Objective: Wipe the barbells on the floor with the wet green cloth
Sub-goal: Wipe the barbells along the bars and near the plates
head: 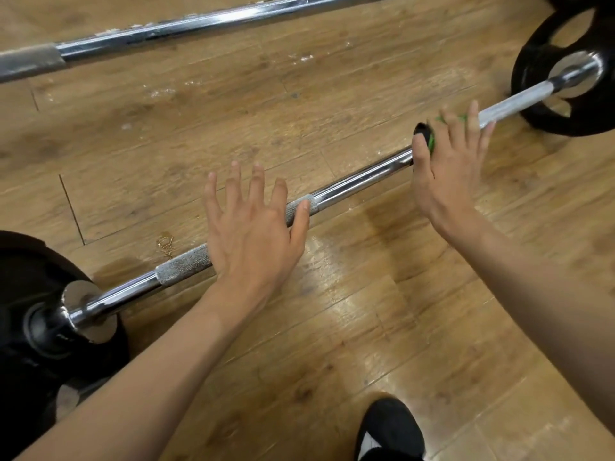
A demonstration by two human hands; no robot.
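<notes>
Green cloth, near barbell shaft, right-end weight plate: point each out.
green cloth [431, 141]: head view, green edge showing beside the right hand's thumb.
near barbell shaft [359, 178]: head view, smooth chrome section between the hands.
right-end weight plate [529, 66]: head view, black rim left of the hub.

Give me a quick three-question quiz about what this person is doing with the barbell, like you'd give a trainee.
1. True or false: the left hand holds the green cloth.
2. Which hand presses the cloth on the near barbell? A) left B) right C) neither
3. Fill in: the floor under the bars is made of ____ planks.

Key:
1. False. The left hand lies flat, fingers spread, on the knurled part of the bar; the cloth is under the right hand.
2. B. Only bits of green show beside the right hand's fingers.
3. Wooden. A second barbell lies farther away on it.
</notes>
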